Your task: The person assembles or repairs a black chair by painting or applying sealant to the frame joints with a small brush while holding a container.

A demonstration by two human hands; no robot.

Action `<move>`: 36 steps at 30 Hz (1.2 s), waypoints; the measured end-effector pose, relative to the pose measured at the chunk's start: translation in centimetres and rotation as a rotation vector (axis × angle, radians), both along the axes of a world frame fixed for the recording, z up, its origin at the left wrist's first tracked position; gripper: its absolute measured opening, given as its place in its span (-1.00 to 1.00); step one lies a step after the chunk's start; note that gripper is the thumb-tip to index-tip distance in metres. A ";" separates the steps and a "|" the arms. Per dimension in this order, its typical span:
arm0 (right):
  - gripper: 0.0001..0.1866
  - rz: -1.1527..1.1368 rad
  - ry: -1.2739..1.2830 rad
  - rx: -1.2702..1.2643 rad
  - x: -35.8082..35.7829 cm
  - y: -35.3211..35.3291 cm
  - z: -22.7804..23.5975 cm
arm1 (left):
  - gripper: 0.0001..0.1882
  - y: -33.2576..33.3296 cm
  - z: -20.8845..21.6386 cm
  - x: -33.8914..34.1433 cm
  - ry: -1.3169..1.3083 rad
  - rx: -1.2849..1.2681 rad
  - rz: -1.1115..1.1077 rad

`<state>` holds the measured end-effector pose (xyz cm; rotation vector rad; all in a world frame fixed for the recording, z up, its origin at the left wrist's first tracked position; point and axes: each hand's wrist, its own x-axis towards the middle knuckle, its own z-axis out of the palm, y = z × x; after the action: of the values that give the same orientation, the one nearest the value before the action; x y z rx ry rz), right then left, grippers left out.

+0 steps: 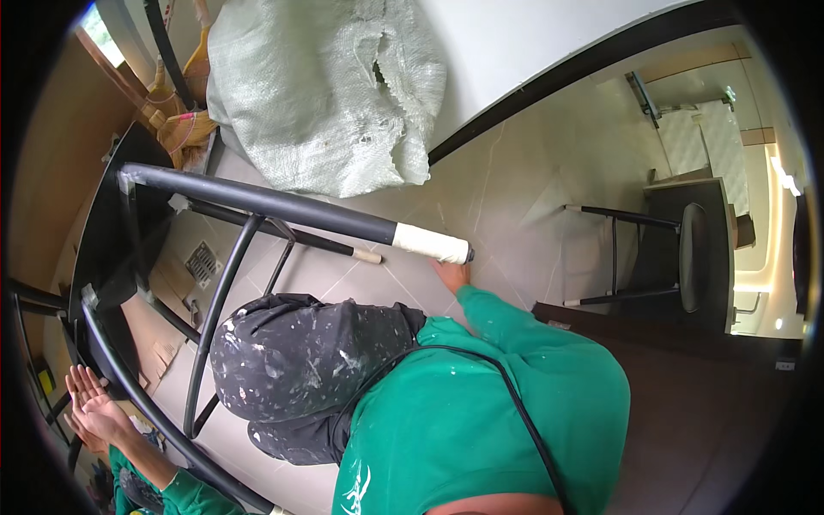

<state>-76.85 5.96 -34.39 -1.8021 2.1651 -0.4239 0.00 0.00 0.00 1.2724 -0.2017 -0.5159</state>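
A black metal stool (275,202) lies tipped on its side, its dark seat (107,249) turned to the left. Cream tape (429,242) wraps the end of its upper leg. My right hand (453,275) is at that taped end, partly behind it, and its fingers are mostly hidden. At the lower left, beyond a curved black bar of the stool, my left hand (96,410) is raised with its palm showing and its fingers stretched out. It holds nothing. A second hand shape and green sleeve show just behind it, perhaps a reflection.
A bulky white woven sack (326,94) stands at the far side by the white wall, with straw brooms (184,129) left of it. A floor drain (203,263) and cardboard (154,343) lie behind the stool. Another black stool (687,257) is at the right.
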 end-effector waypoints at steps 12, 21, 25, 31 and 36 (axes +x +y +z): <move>-0.12 -0.116 0.137 -0.053 3.2 -2.4 -0.9 | -0.50 2.4 -4.0 2.9 0.000 0.097 -0.039; -0.24 0.093 0.183 0.103 5.0 5.9 0.7 | -0.54 2.5 -6.3 4.0 0.072 0.112 -0.009; -0.29 0.099 0.163 0.117 5.2 5.8 0.3 | -0.57 3.5 -7.7 6.0 0.098 0.098 -0.040; -0.40 0.088 0.155 0.164 4.8 6.0 -0.5 | -0.52 5.1 -9.3 7.6 0.119 0.096 -0.116; -0.44 0.055 0.154 0.132 4.4 6.3 -1.1 | -0.49 4.5 -10.4 7.3 0.110 0.127 -0.120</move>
<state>-72.46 12.21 -35.46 -1.8701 2.1806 -0.1292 7.27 4.54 -10.42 1.3565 -0.1560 -0.7090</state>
